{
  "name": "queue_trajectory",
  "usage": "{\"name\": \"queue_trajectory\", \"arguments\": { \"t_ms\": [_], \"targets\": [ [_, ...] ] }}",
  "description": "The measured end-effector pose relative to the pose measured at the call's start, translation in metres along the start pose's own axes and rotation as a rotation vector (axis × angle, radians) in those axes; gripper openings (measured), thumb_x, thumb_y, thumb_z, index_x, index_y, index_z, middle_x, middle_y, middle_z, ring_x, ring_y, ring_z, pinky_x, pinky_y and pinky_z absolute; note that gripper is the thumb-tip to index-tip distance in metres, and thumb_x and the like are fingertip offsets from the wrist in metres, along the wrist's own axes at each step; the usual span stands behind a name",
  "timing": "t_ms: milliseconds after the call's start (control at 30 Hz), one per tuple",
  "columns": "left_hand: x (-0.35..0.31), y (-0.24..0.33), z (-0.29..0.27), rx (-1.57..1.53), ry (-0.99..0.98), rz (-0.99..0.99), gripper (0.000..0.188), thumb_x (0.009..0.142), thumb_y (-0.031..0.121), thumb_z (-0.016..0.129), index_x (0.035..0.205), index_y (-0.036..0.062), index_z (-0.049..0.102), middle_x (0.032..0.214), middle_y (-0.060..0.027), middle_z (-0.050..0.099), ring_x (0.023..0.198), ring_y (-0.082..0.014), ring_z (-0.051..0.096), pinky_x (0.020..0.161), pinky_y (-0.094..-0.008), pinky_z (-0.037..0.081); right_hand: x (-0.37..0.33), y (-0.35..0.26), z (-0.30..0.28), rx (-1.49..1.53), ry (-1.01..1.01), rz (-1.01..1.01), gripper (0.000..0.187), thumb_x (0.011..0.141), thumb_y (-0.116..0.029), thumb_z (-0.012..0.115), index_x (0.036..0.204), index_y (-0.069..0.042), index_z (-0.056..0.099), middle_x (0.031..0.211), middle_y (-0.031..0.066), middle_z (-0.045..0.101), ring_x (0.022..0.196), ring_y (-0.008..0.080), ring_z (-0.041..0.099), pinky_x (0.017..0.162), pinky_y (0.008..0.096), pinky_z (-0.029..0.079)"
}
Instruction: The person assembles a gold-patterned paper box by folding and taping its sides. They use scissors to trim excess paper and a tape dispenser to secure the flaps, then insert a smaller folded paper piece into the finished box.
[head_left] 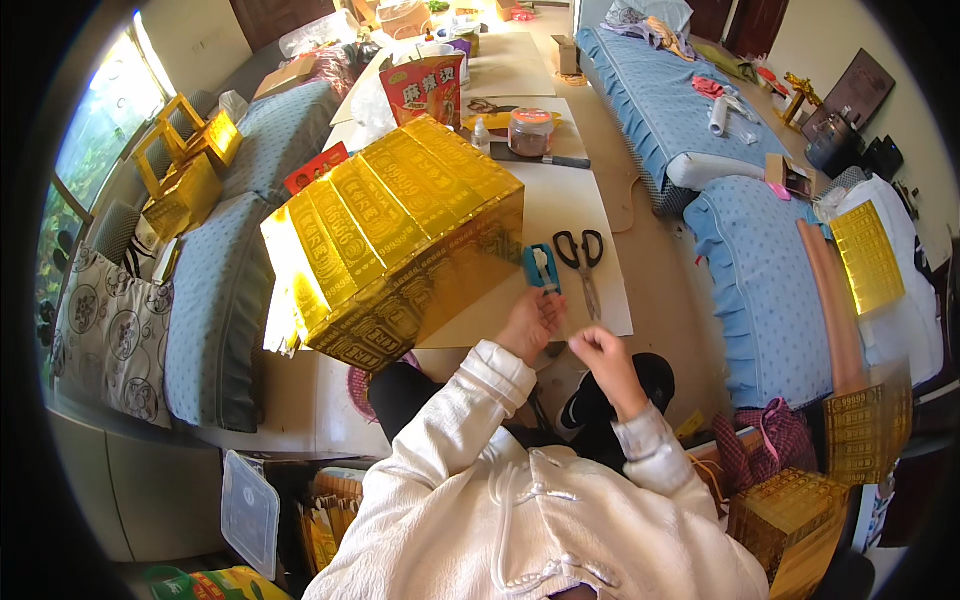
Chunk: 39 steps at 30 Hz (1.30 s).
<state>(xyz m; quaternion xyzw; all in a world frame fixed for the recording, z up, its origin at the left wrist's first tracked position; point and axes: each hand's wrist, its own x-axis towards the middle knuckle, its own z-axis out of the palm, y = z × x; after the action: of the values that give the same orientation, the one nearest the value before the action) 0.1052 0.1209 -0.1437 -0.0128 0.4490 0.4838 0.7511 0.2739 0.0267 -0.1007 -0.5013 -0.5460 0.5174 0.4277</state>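
My left hand (533, 325) is over the near edge of the white table (593, 235), fingers curled together, just below a blue tape dispenser (541, 268). To its right, my right hand (608, 365) is closed in a pinch, its fingertips turned toward the left hand. Whatever either hand pinches is too small to make out. Black-handled scissors (584, 262) lie beside the dispenser, blades toward me. A large gold embossed paper box (400, 235) stands tilted on the table's left side, its near corner overhanging the edge.
Behind the gold box are a red food packet (420, 90), a lidded jar (531, 132) and a dark-handled knife (565, 161). Blue-covered seats (760, 290) flank the table. More gold boxes sit at left (185, 195) and lower right (785, 510).
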Motion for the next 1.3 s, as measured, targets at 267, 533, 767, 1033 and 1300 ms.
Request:
{"name": "queue_trajectory", "arguments": {
  "t_ms": [267,533,767,1033,1300],
  "targets": [
    [-0.004,-0.006,-0.002,0.014,-0.062,0.050,0.031,0.104,0.031,0.061,0.117,0.0029,0.065,0.115,-0.0144,0.072,0.112,-0.0318,0.067,0.098,-0.0411,0.054,-0.109,-0.014,-0.035,0.044,-0.065,0.131,0.012,0.097,-0.011,0.076,0.093,0.000,0.070,0.088,-0.0021,0.064,0.081,0.0051,0.058,0.075,0.0224,0.048],
    [0.001,-0.012,-0.005,0.021,-0.079,0.111,0.017,0.101,0.017,0.069,0.113,0.0048,0.066,0.106,-0.0091,0.074,0.101,-0.0247,0.072,0.090,-0.0326,0.058,-0.115,-0.017,-0.039,0.021,-0.123,0.143,0.013,0.096,-0.010,0.076,0.091,0.000,0.070,0.089,-0.0009,0.065,0.081,0.0060,0.059,0.075,0.0242,0.049],
    [0.006,-0.038,-0.011,-0.068,-0.181,0.174,0.014,0.101,0.019,0.071,0.109,0.0079,0.069,0.102,-0.0056,0.076,0.096,-0.0186,0.073,0.087,-0.0289,0.058,-0.115,0.002,-0.050,-0.043,-0.228,0.220,0.012,0.094,-0.009,0.079,0.090,-0.001,0.070,0.085,-0.0016,0.066,0.081,0.0052,0.058,0.076,0.0237,0.050],
    [-0.177,0.097,0.090,0.133,-0.362,0.788,0.013,0.100,0.018,0.073,0.109,0.0098,0.069,0.099,-0.0003,0.072,0.081,-0.0080,0.061,0.074,-0.0225,0.049,-0.061,-0.071,-0.027,0.184,-0.253,-0.069,0.009,0.097,-0.007,0.075,0.099,-0.001,0.069,0.091,-0.0012,0.065,0.081,0.0057,0.058,0.076,0.0220,0.049],
    [-0.207,0.284,0.058,0.314,-0.035,1.116,0.011,0.098,0.010,0.070,0.105,0.0021,0.069,0.088,-0.0016,0.067,0.076,-0.0097,0.062,0.065,-0.0210,0.050,0.022,-0.176,0.065,0.167,-0.381,-0.227,0.013,0.101,-0.013,0.071,0.098,-0.002,0.064,0.089,-0.0007,0.070,0.078,0.0037,0.059,0.071,0.0204,0.049]
  ]
}}
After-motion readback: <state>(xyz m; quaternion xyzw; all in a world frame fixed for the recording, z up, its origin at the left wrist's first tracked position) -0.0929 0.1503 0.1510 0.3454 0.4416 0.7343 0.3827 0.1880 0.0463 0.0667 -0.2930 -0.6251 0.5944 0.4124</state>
